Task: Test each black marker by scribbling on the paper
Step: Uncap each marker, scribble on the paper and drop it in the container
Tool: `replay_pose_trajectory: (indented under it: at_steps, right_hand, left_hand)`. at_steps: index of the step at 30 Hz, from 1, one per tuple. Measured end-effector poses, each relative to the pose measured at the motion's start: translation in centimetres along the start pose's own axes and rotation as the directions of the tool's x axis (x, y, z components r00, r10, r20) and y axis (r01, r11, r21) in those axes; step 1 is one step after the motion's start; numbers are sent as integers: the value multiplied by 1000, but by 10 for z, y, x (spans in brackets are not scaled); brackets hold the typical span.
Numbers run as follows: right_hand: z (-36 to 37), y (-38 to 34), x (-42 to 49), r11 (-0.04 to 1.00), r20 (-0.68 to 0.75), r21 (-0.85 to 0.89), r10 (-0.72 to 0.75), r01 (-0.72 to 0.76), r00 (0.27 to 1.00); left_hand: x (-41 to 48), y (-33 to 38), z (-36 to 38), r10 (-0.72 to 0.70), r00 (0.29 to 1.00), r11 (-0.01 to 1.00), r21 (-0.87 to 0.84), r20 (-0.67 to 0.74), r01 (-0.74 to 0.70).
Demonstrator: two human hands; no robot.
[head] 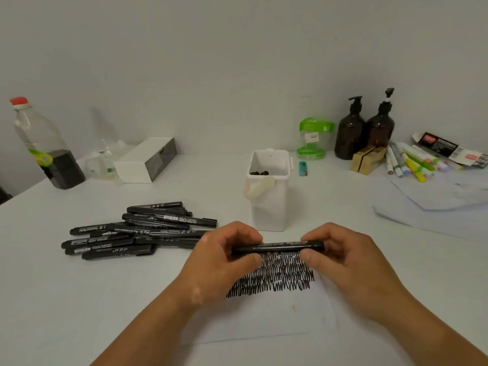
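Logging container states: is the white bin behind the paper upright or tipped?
Upright. The white bin stands on its base on the table, open mouth upward, dark items visible inside.

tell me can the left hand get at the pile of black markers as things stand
Probably yes, once it lets go: the left hand is gripping the marker, but the pile of black markers lies just to its left with nothing between.
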State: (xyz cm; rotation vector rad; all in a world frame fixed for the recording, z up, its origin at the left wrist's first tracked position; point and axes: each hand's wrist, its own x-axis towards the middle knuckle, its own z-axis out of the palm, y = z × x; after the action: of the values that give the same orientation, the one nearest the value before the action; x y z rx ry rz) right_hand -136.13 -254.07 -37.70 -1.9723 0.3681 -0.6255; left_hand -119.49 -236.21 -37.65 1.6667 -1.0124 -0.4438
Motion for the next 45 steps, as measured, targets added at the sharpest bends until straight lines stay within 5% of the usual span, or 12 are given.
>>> replay_pose_trajectory:
  at_steps: [2,4,8,23,28,33,39,45]
  right_hand:
    - [3,-3,-1,998,3,54,17,-17,1000]
    - [6,-6,-1,989,12,145,39,-40,999]
    - [16,-11,-3,935,49,343,82,-94,995]
    - [26,-15,-6,914,187,393,24,-98,982]
    - [24,-13,-5,939,81,334,51,-76,995]
    - [3,-6,5,883,-152,462,167,-80,974]
    - [-5,3,5,825,-43,524,276,-213,960]
    - [3,2,1,954,4,132,271,-269,963]
  left_hand:
    - [-4,0,6,127,990,944,300,59,-139]
    - [-6,2,14,196,971,885,403,135,-234]
    - [-9,6,27,221,946,851,427,236,-306]
    - [-12,11,34,209,939,897,329,275,-296]
    - [-10,4,40,271,940,861,385,206,-332]
    - [-5,-5,42,183,971,776,584,153,-239]
    - [-4,-9,47,105,970,669,706,221,-233]
    - [-11,-14,30,48,982,658,734,184,-170]
